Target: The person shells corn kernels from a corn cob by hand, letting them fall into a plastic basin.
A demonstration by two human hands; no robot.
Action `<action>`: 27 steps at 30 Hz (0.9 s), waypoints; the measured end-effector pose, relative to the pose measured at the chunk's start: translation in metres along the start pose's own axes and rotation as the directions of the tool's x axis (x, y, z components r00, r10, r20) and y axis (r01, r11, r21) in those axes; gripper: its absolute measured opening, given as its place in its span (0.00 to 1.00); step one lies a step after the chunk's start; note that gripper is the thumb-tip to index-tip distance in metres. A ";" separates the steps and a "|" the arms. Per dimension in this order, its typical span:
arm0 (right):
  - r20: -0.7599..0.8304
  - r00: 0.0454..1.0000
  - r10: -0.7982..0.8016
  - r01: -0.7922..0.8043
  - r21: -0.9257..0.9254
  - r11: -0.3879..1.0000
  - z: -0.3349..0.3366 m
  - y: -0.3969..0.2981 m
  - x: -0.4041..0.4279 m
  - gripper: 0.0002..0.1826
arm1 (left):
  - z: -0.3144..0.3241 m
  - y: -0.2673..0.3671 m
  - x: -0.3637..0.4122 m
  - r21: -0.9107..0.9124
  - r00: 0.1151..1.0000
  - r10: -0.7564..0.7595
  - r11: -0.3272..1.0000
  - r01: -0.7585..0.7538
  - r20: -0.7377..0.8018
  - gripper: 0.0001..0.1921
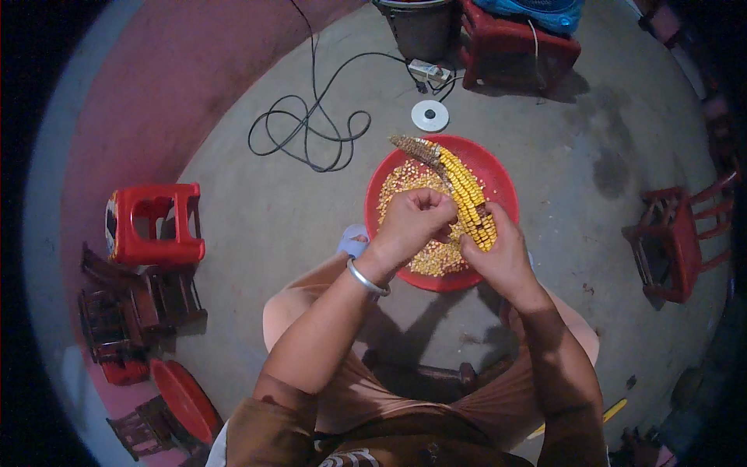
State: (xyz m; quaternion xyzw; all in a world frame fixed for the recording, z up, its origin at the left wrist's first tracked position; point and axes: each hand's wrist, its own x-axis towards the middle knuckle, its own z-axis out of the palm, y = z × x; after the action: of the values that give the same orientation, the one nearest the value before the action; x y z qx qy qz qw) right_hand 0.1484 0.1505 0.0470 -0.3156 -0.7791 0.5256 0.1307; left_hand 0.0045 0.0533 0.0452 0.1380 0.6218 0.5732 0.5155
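Observation:
My right hand (499, 251) grips the lower end of an ear of dried yellow corn (464, 181), thumb on the near side. The ear slants up and to the left over a red plastic basin (506, 175). Toward its far tip the brown cob is bare of kernels, and a small bare patch shows near my right fingers. My left hand (414, 219) is beside the ear's left side with its fingers curled; whether kernels are inside is hidden. Loose corn kernels (437, 260) cover much of the basin's bottom.
A black cable (303, 122) lies looped on the floor, near a power strip (429, 71) and a white disc (430, 115). Red plastic stools stand left (157, 225) and at the back (519, 52). A dark bucket (423, 29) and a red chair (677, 245) are farther out.

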 end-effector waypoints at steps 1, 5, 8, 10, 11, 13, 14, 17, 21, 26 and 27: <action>0.012 1.000 0.021 -0.021 -0.010 1.000 -0.001 0.001 0.000 0.27 | 0.000 0.002 0.001 -0.001 1.000 -0.002 1.000 0.002 -0.004 0.08; 0.002 1.000 -0.016 0.016 -0.038 0.999 0.000 0.006 0.001 0.26 | -0.003 0.002 0.006 0.013 1.000 -0.028 1.000 0.028 -0.003 0.07; 0.008 1.000 -0.023 0.023 -0.025 0.999 0.000 0.007 0.002 0.26 | -0.002 0.003 0.006 0.080 1.000 0.022 0.997 -0.022 0.000 0.07; 0.000 0.999 -0.051 0.051 -0.041 0.998 0.000 0.009 0.002 0.26 | -0.001 0.002 0.005 0.121 0.999 0.039 0.992 -0.038 -0.007 0.07; 0.000 0.999 -0.051 0.051 -0.042 0.998 0.000 0.009 0.002 0.26 | 0.000 0.001 0.004 0.153 0.994 0.106 0.983 -0.102 -0.018 0.07; 0.064 0.997 0.043 -0.048 0.076 0.996 0.002 0.008 0.001 0.26 | -0.002 -0.003 0.004 0.187 0.984 0.173 0.968 -0.165 -0.029 0.07; 0.064 0.997 0.043 -0.048 0.076 0.996 0.003 0.008 0.001 0.26 | -0.004 -0.005 0.005 0.203 0.980 0.197 0.961 -0.190 -0.017 0.06; 0.071 0.995 0.063 -0.075 0.173 0.982 0.007 0.015 -0.001 0.24 | -0.002 -0.004 0.004 0.189 0.982 0.189 0.964 -0.185 -0.003 0.06; 0.088 0.993 0.075 -0.101 0.333 0.938 0.012 0.013 -0.002 0.22 | -0.004 -0.006 0.004 0.073 0.986 0.163 0.984 -0.164 0.013 0.07; 0.207 0.965 0.163 -0.243 0.462 0.853 0.014 0.012 -0.005 0.20 | -0.008 -0.007 0.000 -0.076 0.997 0.060 0.996 -0.056 0.056 0.07; 0.246 0.954 0.170 -0.280 0.538 0.795 0.014 0.011 -0.005 0.18 | -0.009 -0.006 -0.002 -0.151 0.997 0.016 0.989 -0.004 0.078 0.07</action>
State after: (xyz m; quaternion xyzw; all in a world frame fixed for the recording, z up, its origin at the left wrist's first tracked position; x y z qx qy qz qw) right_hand 0.1486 0.1396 0.0325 -0.3030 -0.5530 0.7718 0.0821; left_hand 0.0007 0.0449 0.0387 0.1243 0.5553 0.6151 0.5457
